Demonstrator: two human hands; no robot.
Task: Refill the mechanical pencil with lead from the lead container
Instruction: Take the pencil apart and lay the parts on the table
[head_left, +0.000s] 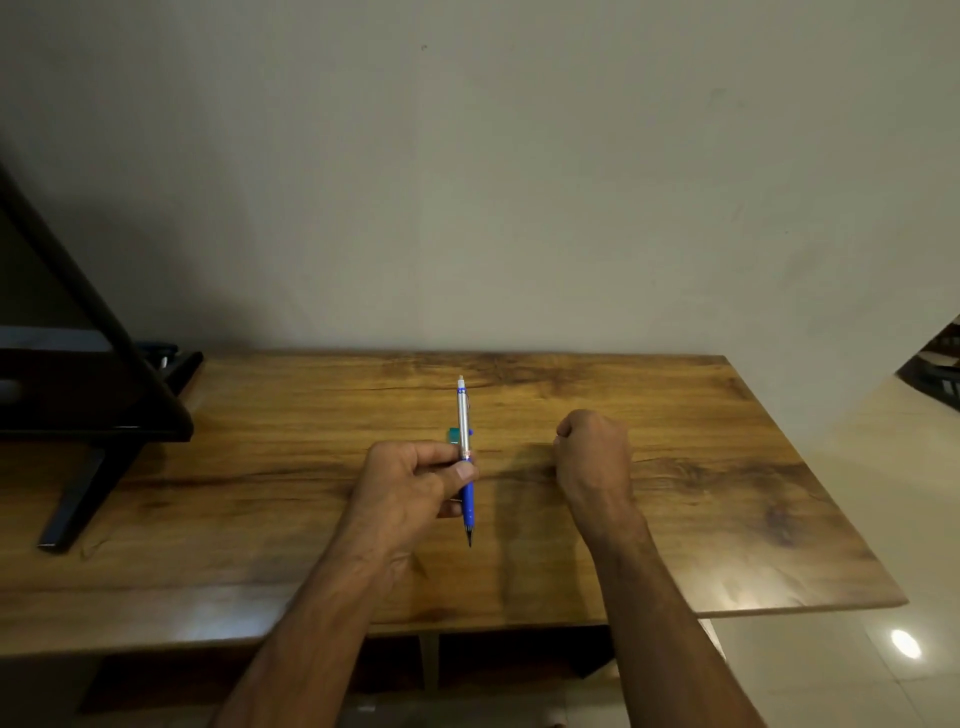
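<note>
My left hand (410, 483) grips a mechanical pencil (465, 426) near its middle, between thumb and fingers. The pencil has a silver upper barrel, a white eraser end pointing away from me and a blue lower part with a dark tip pointing toward me. It is held above the wooden table (260, 493). A small teal and blue object (454, 434), probably the lead container, peeks out behind the pencil and my fingers, mostly hidden. My right hand (592, 452) rests on the table to the right as a closed fist; whether it holds anything is hidden.
A black monitor (78, 364) on an angled stand (78, 499) occupies the table's left end. A plain wall runs behind the table. The table's right edge ends over a glossy tiled floor (857, 665).
</note>
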